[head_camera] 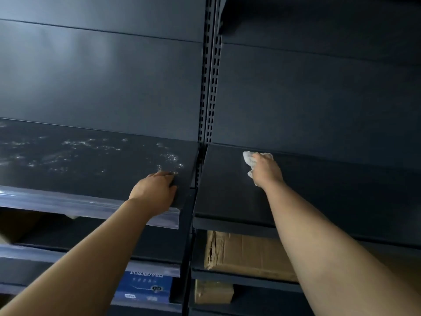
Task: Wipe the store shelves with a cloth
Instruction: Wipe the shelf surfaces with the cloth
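Observation:
Two dark blue-grey metal shelves sit side by side at chest height. The left shelf (pixel 79 165) carries pale dusty or wet smears. My left hand (pixel 155 190) rests on its front right corner, fingers lying over the surface. My right hand (pixel 265 169) reaches onto the right shelf (pixel 330 197) near its back left corner and grips a crumpled white cloth (pixel 249 159), pressing it on the shelf. Most of the cloth is hidden under the hand.
A slotted upright post (pixel 210 76) divides the two bays. Dark back panels rise behind the shelves. Below on the right are cardboard boxes (pixel 246 254); below on the left stands a blue printed box (pixel 145 287). Clear price-strip rails run along the left shelf fronts.

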Demonstrator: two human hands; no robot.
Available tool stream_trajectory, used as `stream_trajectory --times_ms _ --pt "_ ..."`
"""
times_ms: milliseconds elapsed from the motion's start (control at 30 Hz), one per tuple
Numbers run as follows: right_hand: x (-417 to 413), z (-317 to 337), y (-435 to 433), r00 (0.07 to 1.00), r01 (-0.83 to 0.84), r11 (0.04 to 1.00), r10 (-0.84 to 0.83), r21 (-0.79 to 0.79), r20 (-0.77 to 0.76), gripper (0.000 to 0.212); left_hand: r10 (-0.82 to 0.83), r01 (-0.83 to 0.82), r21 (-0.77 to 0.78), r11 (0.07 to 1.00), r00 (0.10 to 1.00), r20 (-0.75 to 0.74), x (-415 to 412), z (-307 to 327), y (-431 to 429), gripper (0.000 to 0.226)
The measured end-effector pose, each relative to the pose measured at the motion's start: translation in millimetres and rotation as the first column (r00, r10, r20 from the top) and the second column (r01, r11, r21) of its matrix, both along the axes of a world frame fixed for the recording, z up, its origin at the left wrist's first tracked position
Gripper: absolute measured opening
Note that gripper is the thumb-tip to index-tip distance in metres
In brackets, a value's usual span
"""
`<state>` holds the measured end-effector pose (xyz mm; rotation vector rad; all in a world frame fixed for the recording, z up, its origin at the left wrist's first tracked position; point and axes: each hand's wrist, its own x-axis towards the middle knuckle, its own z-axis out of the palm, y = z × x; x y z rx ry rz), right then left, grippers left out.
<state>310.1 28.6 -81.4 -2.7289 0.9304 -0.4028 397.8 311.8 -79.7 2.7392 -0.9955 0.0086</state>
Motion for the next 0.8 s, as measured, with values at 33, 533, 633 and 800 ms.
stream_trajectory --times_ms 33,533,633,800 --pt "15 3 5 0.998 -0.058 0.998 0.058 -0.012 -0.01 0.033 0.004 -0.004 0.0 1.0 1.0 -0.013 0 0 0 0.04" --pt "18 -12 51 0.917 -0.395 0.918 0.39 -0.048 -0.083 0.047 0.05 -0.048 0.066 0.997 0.998 -0.029 1 4 -1 0.04" --pt "-37 -16 -1 0.973 -0.201 0.971 0.183 -0.128 -0.138 0.05 0.04 -0.039 0.096 0.995 0.999 -0.01 0 6 0 0.036" --pt "-90 -15 8 0.955 0.177 0.979 -0.195 -0.097 -0.222 0.047 -0.051 0.037 0.135 0.99 0.994 0.102 -9 12 -6 0.037"
